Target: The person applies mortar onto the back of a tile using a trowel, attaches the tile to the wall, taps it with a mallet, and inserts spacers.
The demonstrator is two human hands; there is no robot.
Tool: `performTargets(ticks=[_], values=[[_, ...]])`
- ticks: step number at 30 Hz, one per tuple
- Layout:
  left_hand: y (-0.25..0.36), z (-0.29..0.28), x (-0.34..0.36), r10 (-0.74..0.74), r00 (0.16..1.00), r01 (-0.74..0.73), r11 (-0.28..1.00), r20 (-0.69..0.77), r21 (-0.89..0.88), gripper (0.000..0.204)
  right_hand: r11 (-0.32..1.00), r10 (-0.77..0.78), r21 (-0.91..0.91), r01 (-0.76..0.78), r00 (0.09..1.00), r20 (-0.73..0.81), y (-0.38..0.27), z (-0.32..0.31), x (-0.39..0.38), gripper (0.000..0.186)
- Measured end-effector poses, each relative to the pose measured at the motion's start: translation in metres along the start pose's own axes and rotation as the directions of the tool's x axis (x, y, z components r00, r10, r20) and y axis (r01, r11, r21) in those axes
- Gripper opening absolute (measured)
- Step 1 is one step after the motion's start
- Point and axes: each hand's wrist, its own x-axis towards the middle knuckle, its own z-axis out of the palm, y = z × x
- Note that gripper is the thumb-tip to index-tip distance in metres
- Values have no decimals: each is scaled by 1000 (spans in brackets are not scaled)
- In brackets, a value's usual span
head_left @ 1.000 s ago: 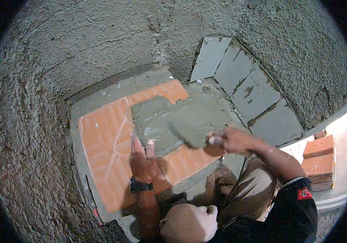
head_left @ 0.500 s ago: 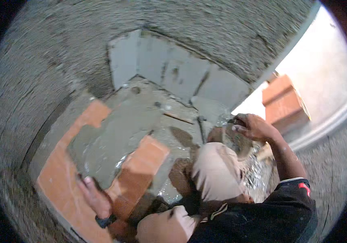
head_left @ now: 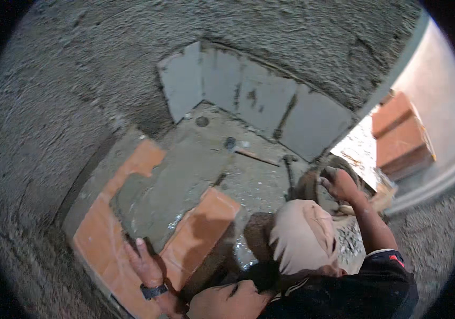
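Lying spread at lower left, the left hand point(head_left: 145, 266) is nearer the mortar point(head_left: 158, 194), which slants toward upper right. The right hand point(head_left: 342, 187) curls over the bucket point(head_left: 308, 186), grip unclear.

No wording or number can be read anywhere. A small red label point(head_left: 396, 260) stands on the person's black right sleeve point(head_left: 384, 279), at the near right of the scene, close to the pale hem point(head_left: 380, 252); its marks are too small and blurred to make out.
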Motion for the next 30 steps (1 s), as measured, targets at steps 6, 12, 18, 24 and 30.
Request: performTargets(ticks=[6,12,18,24,30], values=[[14,-9,4,86,991,-78,994,103,-81,59,801,-277,574,167,954,110,-120,44,113,27],[4,-41,26,-68,968,136,951,242,-279,53,345,-489,892,-292,756,436,-180,83,138,32],[-7,-103,108,21,934,-18,1000,356,-11,54,-4,-545,882,-472,740,394,-211,96,121,24],[-20,-86,155,101,961,-144,978,258,151,53,-42,-552,882,-469,747,371,-214,98,123,16],[-32,-56,161,23,970,-79,971,242,227,51,-214,-671,810,-545,685,284,-208,106,130,17]])
